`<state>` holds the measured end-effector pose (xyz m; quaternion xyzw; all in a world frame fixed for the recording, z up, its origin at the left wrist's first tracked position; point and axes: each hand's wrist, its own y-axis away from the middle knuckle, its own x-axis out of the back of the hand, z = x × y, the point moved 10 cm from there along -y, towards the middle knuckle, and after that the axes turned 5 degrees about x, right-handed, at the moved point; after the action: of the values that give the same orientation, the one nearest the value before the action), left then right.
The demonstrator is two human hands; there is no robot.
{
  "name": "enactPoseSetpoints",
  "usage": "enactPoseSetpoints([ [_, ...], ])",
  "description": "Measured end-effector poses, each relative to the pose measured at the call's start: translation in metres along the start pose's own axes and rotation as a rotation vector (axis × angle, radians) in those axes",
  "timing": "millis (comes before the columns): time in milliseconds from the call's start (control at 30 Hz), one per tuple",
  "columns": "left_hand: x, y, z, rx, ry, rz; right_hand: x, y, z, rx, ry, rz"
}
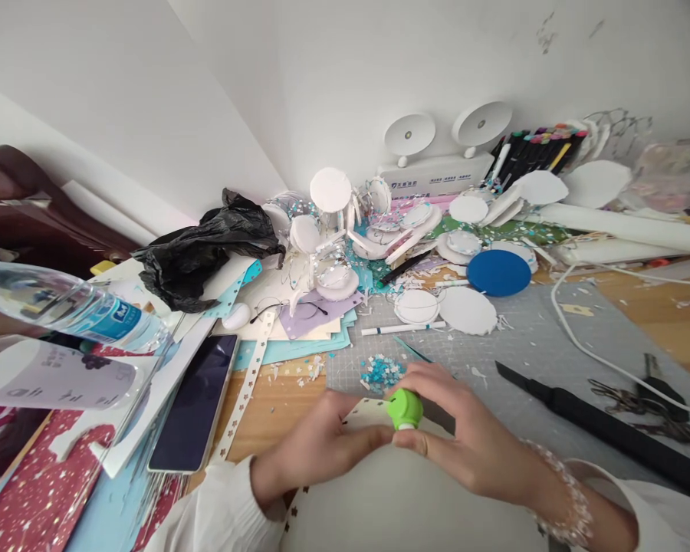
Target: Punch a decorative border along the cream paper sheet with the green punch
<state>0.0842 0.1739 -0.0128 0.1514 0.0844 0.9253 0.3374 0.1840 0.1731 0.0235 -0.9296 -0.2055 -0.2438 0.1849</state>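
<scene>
Green plastic shows in my right hand [457,433]: a small punch [405,409] set on the edge of a pale sheet [402,506]. The left hand [330,437] pinches that sheet just beside it, so my two hands are nearly together. Just beyond them a heap of blue and white confetti [382,373] lies on the gray cutting mat [586,337]. Left of my hands are a punched paper strip [244,395] and a dark phone [195,402]; to their right, a black craft knife [598,422]. Farther out sits a blue disc [498,273].
</scene>
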Motion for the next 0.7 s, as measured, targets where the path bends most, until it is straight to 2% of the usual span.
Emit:
enactPoseSetpoints([
  [133, 0.004, 0.000, -0.002, 0.001, 0.013, 0.038, 0.002, 0.001, 0.001, 0.023, 0.021, -0.015],
  [300, 0.002, 0.000, -0.006, 0.012, -0.071, 0.046, -0.004, 0.001, 0.000, 0.041, 0.066, -0.072],
  [467, 0.011, 0.005, 0.003, 0.000, -0.108, 0.154, -0.004, 0.001, 0.000, 0.032, 0.067, -0.075],
  [600, 0.009, 0.007, 0.010, -0.074, -0.044, 0.138, -0.007, 0.000, -0.003, 0.042, 0.062, -0.083],
  [700, 0.008, 0.008, 0.014, -0.164, -0.112, 0.174, -0.010, 0.000, -0.004, 0.059, 0.075, -0.088],
])
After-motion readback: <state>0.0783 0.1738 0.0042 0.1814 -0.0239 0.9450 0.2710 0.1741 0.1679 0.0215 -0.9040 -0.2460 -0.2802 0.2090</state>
